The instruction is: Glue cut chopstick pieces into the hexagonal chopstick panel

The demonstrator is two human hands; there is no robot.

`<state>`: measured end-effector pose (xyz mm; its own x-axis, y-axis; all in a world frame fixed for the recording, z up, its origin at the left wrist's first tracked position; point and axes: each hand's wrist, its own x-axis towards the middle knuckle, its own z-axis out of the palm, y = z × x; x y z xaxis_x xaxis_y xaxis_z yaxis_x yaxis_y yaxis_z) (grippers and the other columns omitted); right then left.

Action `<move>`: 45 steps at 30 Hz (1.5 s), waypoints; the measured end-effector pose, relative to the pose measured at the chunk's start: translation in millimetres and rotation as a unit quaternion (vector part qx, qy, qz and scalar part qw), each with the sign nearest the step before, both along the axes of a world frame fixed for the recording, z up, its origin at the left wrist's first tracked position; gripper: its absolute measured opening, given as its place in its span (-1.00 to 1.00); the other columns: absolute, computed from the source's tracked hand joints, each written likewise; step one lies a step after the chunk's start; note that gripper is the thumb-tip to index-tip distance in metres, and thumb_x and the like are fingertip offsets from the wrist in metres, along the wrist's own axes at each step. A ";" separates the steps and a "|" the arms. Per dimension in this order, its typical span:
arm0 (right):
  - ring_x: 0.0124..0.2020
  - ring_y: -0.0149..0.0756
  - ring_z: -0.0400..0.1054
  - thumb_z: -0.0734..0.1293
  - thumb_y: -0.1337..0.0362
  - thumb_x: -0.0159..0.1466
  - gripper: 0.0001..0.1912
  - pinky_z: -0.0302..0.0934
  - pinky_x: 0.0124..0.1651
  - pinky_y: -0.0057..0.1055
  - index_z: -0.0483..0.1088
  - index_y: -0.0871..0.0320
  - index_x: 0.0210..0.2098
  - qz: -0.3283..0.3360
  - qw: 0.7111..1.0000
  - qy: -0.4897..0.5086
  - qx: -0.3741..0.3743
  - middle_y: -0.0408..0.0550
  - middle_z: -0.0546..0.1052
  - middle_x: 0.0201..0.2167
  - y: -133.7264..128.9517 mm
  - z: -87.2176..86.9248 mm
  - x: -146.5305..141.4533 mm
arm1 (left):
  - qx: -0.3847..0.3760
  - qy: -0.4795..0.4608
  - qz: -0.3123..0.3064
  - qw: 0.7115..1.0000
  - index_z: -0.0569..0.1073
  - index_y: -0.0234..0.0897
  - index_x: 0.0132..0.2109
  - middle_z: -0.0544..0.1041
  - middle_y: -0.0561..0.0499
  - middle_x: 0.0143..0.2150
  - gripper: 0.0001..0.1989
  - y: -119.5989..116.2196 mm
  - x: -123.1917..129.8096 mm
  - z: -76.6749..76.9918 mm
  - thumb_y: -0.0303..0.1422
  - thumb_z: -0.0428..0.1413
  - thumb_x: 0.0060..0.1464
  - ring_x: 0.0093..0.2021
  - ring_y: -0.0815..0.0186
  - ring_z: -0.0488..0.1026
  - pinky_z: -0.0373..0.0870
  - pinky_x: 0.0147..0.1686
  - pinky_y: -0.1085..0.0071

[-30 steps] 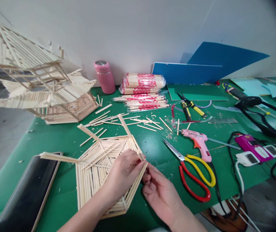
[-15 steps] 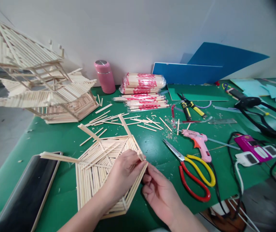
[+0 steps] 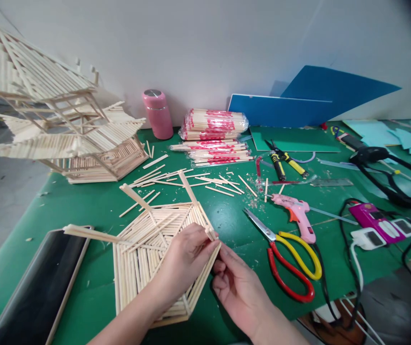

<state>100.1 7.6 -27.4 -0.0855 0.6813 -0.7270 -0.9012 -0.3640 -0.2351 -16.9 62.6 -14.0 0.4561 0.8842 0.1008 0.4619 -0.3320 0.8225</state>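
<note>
A six-sided base (image 3: 137,278) of pale wooden sticks lies before me, with several stick posts rising from its corners. At its right corner, my left hand (image 3: 180,256) reaches across the base and pinches a short stick post (image 3: 211,233) pointing toward me. From the right, my right hand (image 3: 241,290) meets it at the same corner. Its thumb and index finger are on the base's edge, and the other fingers are curled. The exact contact between fingertips and sticks is partly hidden. Loose cut sticks (image 3: 165,181) lie just beyond the base.
Scissors (image 3: 273,239) and a pink glue gun (image 3: 295,213) lie right of my hands, near a power strip (image 3: 378,220). A stick pagoda model (image 3: 62,139) stands left, behind a black tray-like object (image 3: 43,282). Bagged sticks (image 3: 214,127), a pink flask (image 3: 158,115) and pliers (image 3: 284,160) are behind.
Both hands keep the same hold at the corner. The whole view has shifted very slightly; nothing else has visibly moved.
</note>
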 end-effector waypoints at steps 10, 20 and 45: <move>-0.62 -0.62 0.13 0.46 0.38 -0.09 -0.74 -0.07 -0.65 -0.69 0.49 0.27 -0.36 -0.003 1.000 -0.003 0.010 -0.22 0.33 -0.60 -0.9 -0.8 -2.0 | 0.007 -0.002 -0.001 1.000 0.46 -0.27 -0.38 0.49 0.01 -0.39 -0.83 0.3 -0.2 1.9 -0.39 -0.01 0.08 -0.37 0.34 0.41 0.34 -0.36 0.44; -0.62 -0.61 0.12 0.45 0.38 -0.09 -0.77 -0.07 -0.65 -0.67 0.48 0.22 -0.39 0.003 1.000 -0.008 0.010 -0.22 0.32 -0.59 -0.9 1.0 -1.2 | 0.024 -0.002 0.007 1.000 0.45 -0.25 -0.39 0.51 0.03 -0.41 -0.85 0.4 0.3 0.6 -0.41 0.00 0.07 -0.42 0.36 0.43 0.36 -0.40 0.46; -0.62 -0.61 0.11 0.48 0.34 -0.13 -0.72 -0.09 -0.65 -0.68 0.48 0.25 -0.38 0.008 1.000 -0.007 0.021 -0.24 0.30 -0.61 -2.1 0.4 -0.2 | 0.007 0.010 0.015 1.000 0.45 -0.26 -0.40 0.50 0.04 -0.41 -0.84 0.5 0.7 2.7 -0.39 0.00 0.07 -0.38 0.38 0.44 0.36 -0.35 0.48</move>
<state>99.9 5.5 -27.0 -0.0874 0.7094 -0.6994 -0.8918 -0.3686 -0.2624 -16.2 63.0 -11.4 0.4311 0.8961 0.1055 0.4875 -0.3297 0.8085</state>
